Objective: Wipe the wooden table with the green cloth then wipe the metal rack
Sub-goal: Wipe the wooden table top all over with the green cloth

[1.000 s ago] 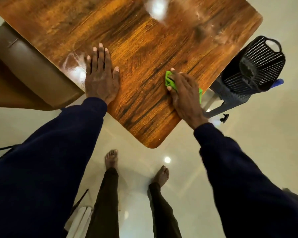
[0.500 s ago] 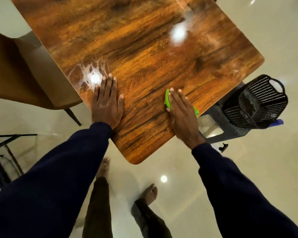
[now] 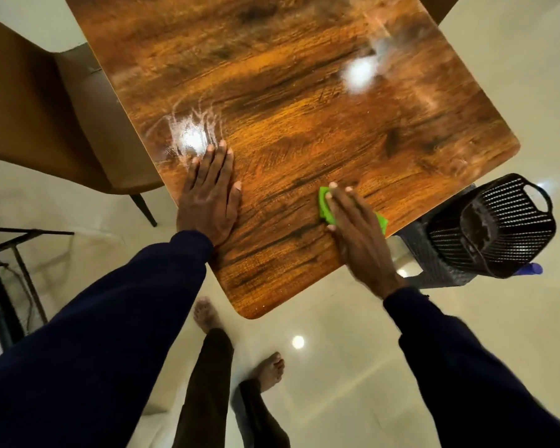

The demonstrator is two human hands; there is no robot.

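Two bare feet [image 3: 207, 315] stand below the near corner of one glossy brown wooden table [image 3: 304, 108]. Two hands lie flat on it, fingers straight: left hand [image 3: 209, 202] on bare wood, right hand [image 3: 358, 234] pressing the single bright green cloth [image 3: 324, 205] beneath its fingers, near the right edge. One black slotted basket [image 3: 498, 227] stands right, one brown chair [image 3: 46, 108] left.

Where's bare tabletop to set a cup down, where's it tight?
Free: the far half of the wooden table beyond both hands; also the strip between left hand and right hand. Tight: the near right edge, where the right hand presses the green cloth, black basket just off that edge.
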